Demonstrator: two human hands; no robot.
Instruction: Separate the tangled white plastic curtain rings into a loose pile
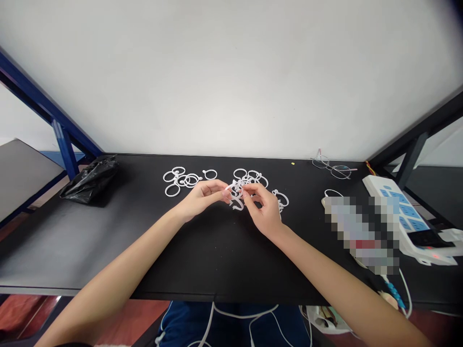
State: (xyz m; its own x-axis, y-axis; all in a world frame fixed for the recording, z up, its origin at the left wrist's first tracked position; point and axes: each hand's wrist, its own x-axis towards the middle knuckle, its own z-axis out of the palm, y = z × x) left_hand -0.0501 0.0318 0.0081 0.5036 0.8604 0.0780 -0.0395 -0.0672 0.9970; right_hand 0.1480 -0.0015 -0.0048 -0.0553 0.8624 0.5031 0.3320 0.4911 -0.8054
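My left hand [203,196] and my right hand [265,208] meet over the middle of the black table [231,255]. Both are closed in a pinch on one white plastic ring [232,185], which looks like a curtain ring with a small knob. Fingers and other rings hide part of it. Right behind and beneath my fingers lies a heap of similar white rings [240,172]. A looser group of rings [172,190] sits to the left, beyond my left hand. More rings [284,196] lie just right of my right hand.
A crumpled black plastic bag [92,180] lies at the left. Wire-framed glasses [340,171] rest at the back right, near a white power strip [405,212] and a blurred-out object [361,236] with a cable. A pale wall [231,82] closes off the back.
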